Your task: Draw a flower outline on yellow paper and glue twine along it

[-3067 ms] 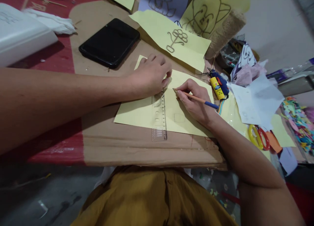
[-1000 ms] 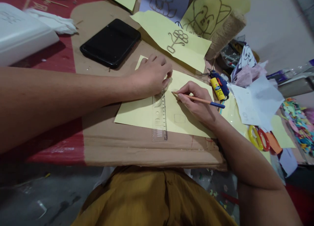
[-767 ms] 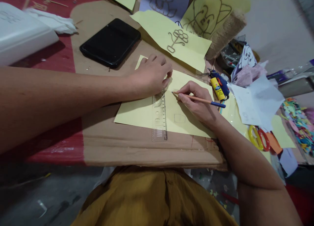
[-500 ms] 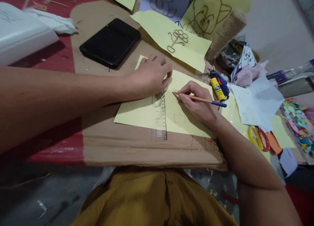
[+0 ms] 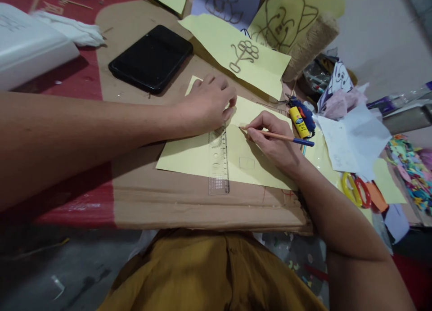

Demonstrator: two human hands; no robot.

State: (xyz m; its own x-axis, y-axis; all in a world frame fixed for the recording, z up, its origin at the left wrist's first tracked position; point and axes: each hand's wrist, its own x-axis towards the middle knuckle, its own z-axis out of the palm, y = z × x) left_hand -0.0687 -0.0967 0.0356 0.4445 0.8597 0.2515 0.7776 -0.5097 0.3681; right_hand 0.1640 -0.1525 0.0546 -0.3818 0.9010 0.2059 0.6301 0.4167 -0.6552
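Observation:
A sheet of yellow paper lies on the cardboard, with a small pencilled box shape on its lower right part. Across the sheet runs a clear plastic ruler, its near end sticking out past the paper's edge. My left hand rests on the paper with curled fingers, holding down the ruler's far end, which is hidden under it. In a pinch grip, my right hand holds a pencil with a blue end. The pencil's tip is at the paper, to the right of the ruler.
A black phone or tablet lies beyond my left forearm. Yellow paper with a flower drawing is behind the sheet. At right are a yellow glue bottle, a twine roll, scissors with yellow and red handles and paper scraps.
The pencil and its tip have shifted very slightly to the right with my right hand. My left hand and the ruler look the same.

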